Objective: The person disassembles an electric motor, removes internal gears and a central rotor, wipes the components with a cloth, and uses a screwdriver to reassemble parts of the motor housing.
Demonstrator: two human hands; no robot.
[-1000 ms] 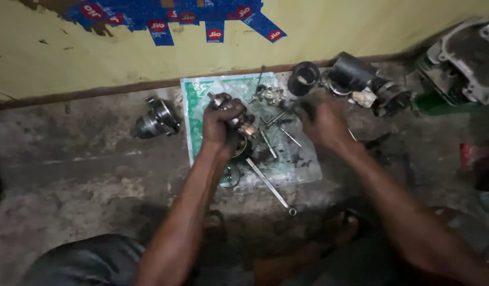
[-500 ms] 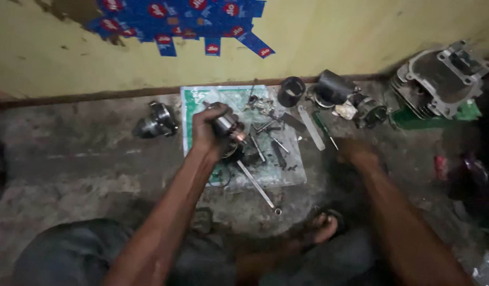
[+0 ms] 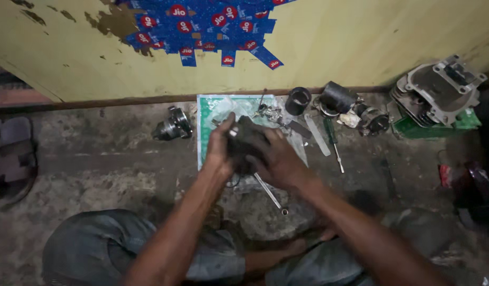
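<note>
Both my hands hold one dark, greasy engine part (image 3: 245,142) above a green-and-white printed sheet (image 3: 217,108) on the floor. My left hand (image 3: 221,151) grips its left side, fingers curled over the top. My right hand (image 3: 279,161) cups it from the right and below. A long spanner (image 3: 271,195) lies on the floor just under my hands. Small metal bits (image 3: 268,112) are scattered on the sheet behind the part.
A round metal assembly (image 3: 173,126) lies left of the sheet. To the right are two black cylinders (image 3: 318,98), a screwdriver (image 3: 333,142), a flat bar (image 3: 317,140) and a grey engine casing (image 3: 437,90) on a green box. A sandal (image 3: 14,159) sits far left. A yellow wall (image 3: 355,42) stands behind.
My right hand came back from the floor on the right and joined the left hand on the engine part. The left hand kept hold of the part throughout.
</note>
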